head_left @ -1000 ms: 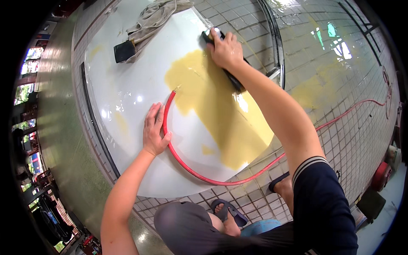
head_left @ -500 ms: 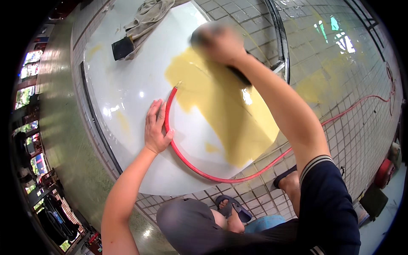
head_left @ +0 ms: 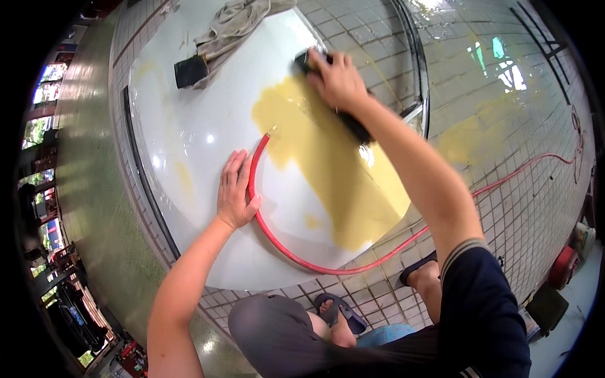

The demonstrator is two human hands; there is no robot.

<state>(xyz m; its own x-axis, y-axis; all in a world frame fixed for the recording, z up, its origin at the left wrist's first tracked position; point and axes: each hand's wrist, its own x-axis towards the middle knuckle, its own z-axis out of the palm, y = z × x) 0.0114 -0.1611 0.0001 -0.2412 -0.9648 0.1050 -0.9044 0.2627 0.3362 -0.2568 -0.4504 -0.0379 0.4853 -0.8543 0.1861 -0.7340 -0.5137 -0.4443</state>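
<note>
A white car panel (head_left: 189, 126) lies in front of me, wet, with a large yellow patch of filler (head_left: 353, 201) on its right side. My right hand (head_left: 340, 82) is closed over a long black sanding block (head_left: 354, 126) at the upper edge of the yellow patch. My left hand (head_left: 236, 198) rests on the white surface, with a red hose (head_left: 283, 248) held between thumb and fingers. The hose's open end points at the yellow area, and a little water shows at its tip.
A grey rag (head_left: 236, 25) and a small black block (head_left: 190, 72) lie on the panel's far left. Wet tiles (head_left: 391, 296) surround it, with a black-edged frame (head_left: 417, 57) at right. The hose runs off right. A red object (head_left: 564, 268) sits at the right edge.
The right hand and sanding block have shifted slightly right and nearer to me, and the hand is less blurred. The left hand still holds the hose in about the same place.
</note>
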